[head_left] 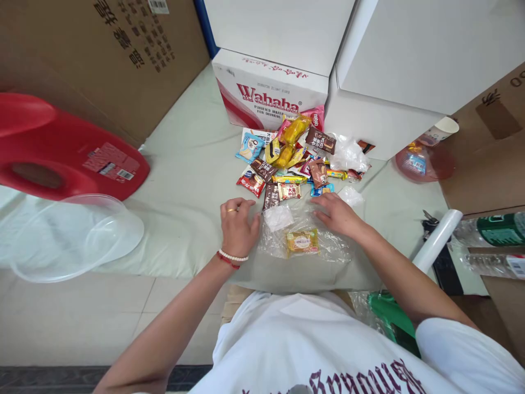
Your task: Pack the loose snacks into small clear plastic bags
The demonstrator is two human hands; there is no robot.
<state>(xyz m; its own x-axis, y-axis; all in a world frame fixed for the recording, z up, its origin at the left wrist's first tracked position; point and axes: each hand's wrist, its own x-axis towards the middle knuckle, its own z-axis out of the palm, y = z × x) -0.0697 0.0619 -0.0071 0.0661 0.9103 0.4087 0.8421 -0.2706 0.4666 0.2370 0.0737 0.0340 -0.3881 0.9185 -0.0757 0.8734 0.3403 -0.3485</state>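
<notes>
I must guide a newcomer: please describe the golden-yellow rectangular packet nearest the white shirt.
Find the white cardboard box with red lettering, then the colourful heap of wrapped snacks before it. Towards the shirt lies crumpled clear plastic film; the golden-yellow packet there lies apart from the heap.

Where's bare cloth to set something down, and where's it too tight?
Widest bare patch: the pale tablecloth between the red jug and left hand. A smaller one lies right of the right hand, bordered by the red bowl and white roll. Crowded: the snack pile before the Wahaha box, and the plastic wrap between both hands.
</notes>
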